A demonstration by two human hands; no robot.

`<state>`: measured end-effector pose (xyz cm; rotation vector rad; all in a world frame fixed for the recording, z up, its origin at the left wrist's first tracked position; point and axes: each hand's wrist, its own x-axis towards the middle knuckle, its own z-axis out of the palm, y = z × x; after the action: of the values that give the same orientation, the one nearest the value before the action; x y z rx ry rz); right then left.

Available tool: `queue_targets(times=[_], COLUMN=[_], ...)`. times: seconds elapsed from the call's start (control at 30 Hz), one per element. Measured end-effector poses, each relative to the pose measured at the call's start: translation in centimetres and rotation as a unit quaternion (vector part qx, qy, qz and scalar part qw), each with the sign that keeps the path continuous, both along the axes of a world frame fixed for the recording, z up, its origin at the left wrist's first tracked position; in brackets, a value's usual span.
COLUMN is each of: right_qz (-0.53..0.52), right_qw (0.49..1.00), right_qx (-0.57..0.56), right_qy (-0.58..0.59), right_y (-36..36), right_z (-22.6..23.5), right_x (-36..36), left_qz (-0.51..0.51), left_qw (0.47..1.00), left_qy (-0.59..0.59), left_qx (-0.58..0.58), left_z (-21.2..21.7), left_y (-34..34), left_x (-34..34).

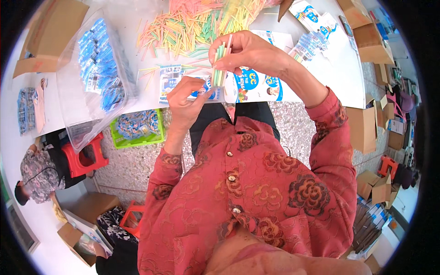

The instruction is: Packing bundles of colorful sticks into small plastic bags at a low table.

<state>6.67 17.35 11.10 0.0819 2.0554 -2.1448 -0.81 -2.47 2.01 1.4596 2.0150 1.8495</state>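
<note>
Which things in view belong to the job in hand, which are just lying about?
Likely in the job:
thin pastel stick bundle in right hand
blue-and-white printed packet by left hand
loose pastel stick pile
clear plastic tub of blue packets

Likely just lying about:
red plastic stools
brown cardboard boxes

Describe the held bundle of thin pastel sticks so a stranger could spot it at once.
Start at the white table, where a big heap of loose pastel sticks lies on the far side. Nearer the red floral shirt, the right hand holds the bundle of thin pastel sticks. Unlike the heap's tangled ones, these line up side by side.
</note>
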Motion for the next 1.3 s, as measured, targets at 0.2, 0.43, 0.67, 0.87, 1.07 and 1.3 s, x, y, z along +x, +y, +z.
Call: queue_targets(times=[0.2,0.43,0.67,0.87,1.07,1.3], right_qz=[-0.006,-0.014,-0.021,-0.076,-0.057,-0.06], right_qw=[1.0,0.998,0.993,0.962,0.941,0.929], right_qx=[-0.013,0.056,0.097,0.227,0.3,0.324], right_qy=[-0.012,0.023,0.059,0.13,0.145,0.17], right_y=[0.0,-0.5,-0.8,-2.3,-2.1,-1.3], right_z=[0.4,1.2,0.9,1.1,1.4,0.6], right_x=[0.0,0.2,0.3,1.3,1.2,0.0], left_qz=[-0.01,-0.017,-0.018,0.002,0.015,0.004], left_qw=[0.999,0.998,0.998,0.999,0.987,0.943], left_qy=[0.028,0.05,0.053,0.038,-0.16,-0.332], left_qx=[0.015,0.033,0.037,0.017,0.0,0.0], left_z=[0.3,0.5,0.4,-0.2,-0.6,-0.8], left_y=[0.2,0.1,0.0,-0.2,0.5,1.7], left_x=[0.3,0.1,0.1,0.2,1.2,1.2])
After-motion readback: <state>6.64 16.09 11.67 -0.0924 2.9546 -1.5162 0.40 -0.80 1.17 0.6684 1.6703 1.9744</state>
